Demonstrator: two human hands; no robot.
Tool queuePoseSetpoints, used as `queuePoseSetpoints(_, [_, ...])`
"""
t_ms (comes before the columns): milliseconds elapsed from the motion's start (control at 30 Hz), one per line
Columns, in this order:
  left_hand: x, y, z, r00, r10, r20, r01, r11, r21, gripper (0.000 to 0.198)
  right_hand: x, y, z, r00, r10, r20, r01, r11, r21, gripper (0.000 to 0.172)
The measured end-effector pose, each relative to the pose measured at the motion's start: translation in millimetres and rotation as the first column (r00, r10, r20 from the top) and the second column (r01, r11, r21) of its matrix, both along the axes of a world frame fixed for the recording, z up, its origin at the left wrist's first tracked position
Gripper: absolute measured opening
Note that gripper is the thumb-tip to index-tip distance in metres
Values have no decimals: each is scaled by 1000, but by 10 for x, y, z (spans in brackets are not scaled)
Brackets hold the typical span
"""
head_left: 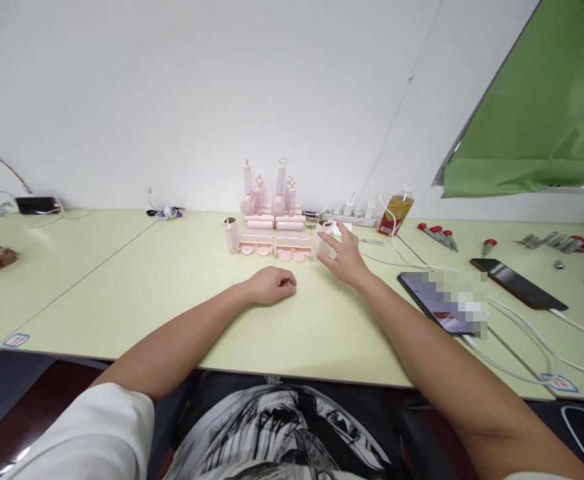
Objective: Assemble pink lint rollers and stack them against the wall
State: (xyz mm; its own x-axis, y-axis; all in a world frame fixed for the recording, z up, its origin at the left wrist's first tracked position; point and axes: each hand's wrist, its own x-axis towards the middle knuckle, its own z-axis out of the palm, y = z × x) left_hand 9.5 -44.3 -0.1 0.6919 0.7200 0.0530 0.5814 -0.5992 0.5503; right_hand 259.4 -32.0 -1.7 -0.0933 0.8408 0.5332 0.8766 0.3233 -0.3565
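Observation:
My left hand (272, 285) rests on the pale green table (147, 293) with its fingers curled in a loose fist, nothing visibly in it. My right hand (345, 257) reaches forward with fingers spread, close to a small pink cup-like piece (325, 235) and touching or nearly touching it. Just ahead stands a group of pink wooden toy blocks (272, 213): tall pillars at the back, flat bars, and two wheeled bases (275, 251). A pink cylinder (231, 235) stands at the group's left.
A tablet (439, 300) and a dark phone (519, 283) lie at the right with white cables (522, 333). A drink bottle (396, 212), a power strip (355, 217) and red-handled tools (439, 235) are behind. A green cloth (537, 120) hangs upper right.

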Motion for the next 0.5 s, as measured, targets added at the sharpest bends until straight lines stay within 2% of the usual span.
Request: queuePoseSetpoints(500, [14,-9,20,999,-2,-33,3,1000,20,27,-69,99,-2,998,-37,56,45,988,-145,72])
